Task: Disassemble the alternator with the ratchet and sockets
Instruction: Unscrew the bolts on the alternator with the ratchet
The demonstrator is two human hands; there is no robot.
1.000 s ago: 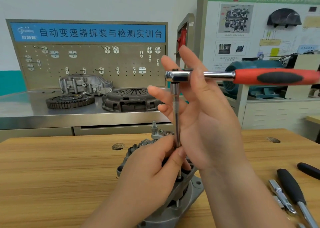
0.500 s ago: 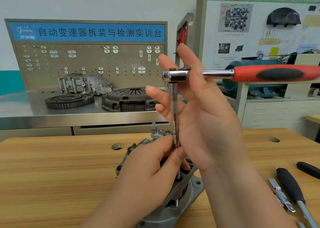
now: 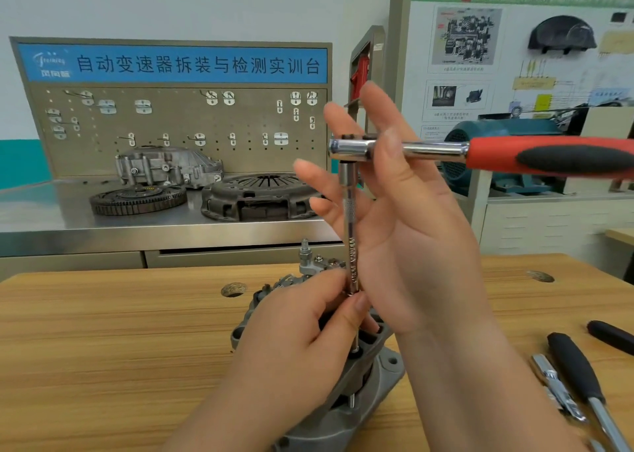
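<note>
Pinching the extension (image 3: 351,245) low over the alternator (image 3: 372,393) on the table (image 3: 103,331), the left hand (image 3: 298,345) has barely shifted; the right hand (image 3: 422,245), fingers straight, thumb across the ratchet (image 3: 497,156), steadies it; the socket probably isn't turning yet.

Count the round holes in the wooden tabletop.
2. One hole sits left of the alternator; the other is near the far right edge. More may be hidden.

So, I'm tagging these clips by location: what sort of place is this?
Probably an automotive training workshop: a pegboard with tool hooks, a clutch cover and flywheel on the steel bench, and a wiring display board.
</note>
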